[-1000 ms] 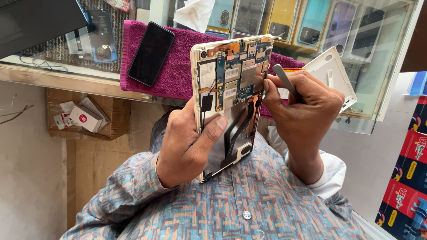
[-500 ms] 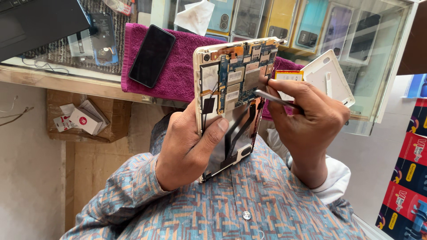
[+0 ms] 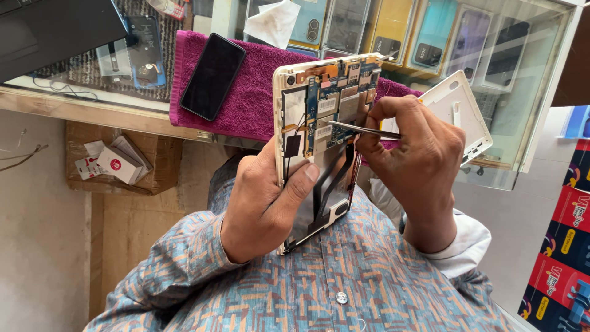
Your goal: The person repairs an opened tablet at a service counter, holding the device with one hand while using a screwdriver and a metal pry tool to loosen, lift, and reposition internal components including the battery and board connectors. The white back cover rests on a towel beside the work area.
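**Tweezers meet circuit board at a repair counter**

While the left hand [image 3: 264, 203] grips an opened tablet [image 3: 322, 147] by its edge, thumb pressed across the bare back, the right hand [image 3: 418, 166] pinches slim metal tweezers [image 3: 362, 130], their tips touching the exposed board in the tablet's upper half. The tablet is held upright above the person's patterned shirt. Behind it, a black phone [image 3: 212, 77] lies on a magenta towel [image 3: 246, 98] spread over the glass counter [image 3: 528, 92], with a white back cover [image 3: 458, 114] just beside the right hand.
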A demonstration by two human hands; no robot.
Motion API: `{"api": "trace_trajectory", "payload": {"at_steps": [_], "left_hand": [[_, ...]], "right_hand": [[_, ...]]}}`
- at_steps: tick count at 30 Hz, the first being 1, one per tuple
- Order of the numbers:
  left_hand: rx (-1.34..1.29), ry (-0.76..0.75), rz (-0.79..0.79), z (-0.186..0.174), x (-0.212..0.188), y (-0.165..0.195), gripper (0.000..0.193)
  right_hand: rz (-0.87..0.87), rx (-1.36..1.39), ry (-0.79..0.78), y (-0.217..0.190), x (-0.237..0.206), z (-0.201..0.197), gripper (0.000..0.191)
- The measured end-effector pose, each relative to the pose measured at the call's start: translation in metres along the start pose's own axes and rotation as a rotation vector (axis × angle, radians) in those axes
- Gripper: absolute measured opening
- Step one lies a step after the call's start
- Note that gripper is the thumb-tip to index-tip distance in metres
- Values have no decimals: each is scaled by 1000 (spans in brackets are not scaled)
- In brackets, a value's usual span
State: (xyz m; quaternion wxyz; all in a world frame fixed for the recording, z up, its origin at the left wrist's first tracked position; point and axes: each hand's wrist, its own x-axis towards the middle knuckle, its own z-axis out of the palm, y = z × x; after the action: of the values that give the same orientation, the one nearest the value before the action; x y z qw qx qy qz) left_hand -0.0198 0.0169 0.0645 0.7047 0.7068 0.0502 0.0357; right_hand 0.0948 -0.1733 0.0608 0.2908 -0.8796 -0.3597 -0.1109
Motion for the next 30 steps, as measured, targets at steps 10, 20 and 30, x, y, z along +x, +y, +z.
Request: {"api": "trace_trajectory", "payload": {"at_steps": [10, 20, 30], "left_hand": [[-127, -9, -19, -2, 5, -12, 25], [-81, -6, -28, -1, 8, -11, 24], [-10, -26, 24, 1, 9, 1, 30]], "right_hand": [[389, 632, 49, 24, -11, 18, 6], [261, 190, 100, 5, -20, 2, 18], [142, 37, 20, -13, -3, -11, 15]]}}
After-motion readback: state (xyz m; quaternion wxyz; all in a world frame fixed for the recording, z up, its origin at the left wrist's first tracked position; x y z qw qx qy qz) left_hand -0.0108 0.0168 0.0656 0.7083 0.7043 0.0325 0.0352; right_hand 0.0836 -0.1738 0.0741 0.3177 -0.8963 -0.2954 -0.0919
